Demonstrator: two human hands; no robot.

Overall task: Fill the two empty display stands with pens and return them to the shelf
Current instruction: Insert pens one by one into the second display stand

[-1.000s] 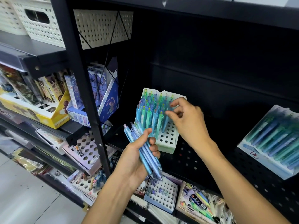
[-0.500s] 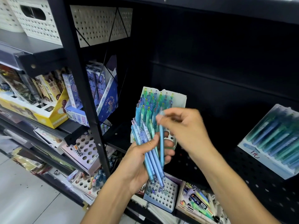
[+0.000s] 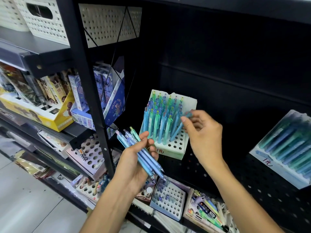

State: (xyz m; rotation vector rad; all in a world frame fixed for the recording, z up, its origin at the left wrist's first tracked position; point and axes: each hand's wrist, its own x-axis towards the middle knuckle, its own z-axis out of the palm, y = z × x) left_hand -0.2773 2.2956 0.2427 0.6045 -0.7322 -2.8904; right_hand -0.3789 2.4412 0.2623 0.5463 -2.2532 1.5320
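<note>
Left hand (image 3: 136, 158) low, palm up, fingers curled round bundle of pens (image 3: 143, 153), forearm rising from bottom edge. Right hand (image 3: 203, 132) higher, thumb and forefinger pinching 1 pen (image 3: 180, 126), remaining fingers loosely bent.

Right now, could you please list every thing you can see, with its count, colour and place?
display stand: one, white, partly filled, on black perforated shelf
single pen: one, blue, going into the stand
bundle of pens: several, blue and teal, in left hand
second stand: one, full, far right
yellow box: one, left shelf
white basket: one, top left
left hand: grips the bundle
right hand: fingers pinch the single pen
</note>
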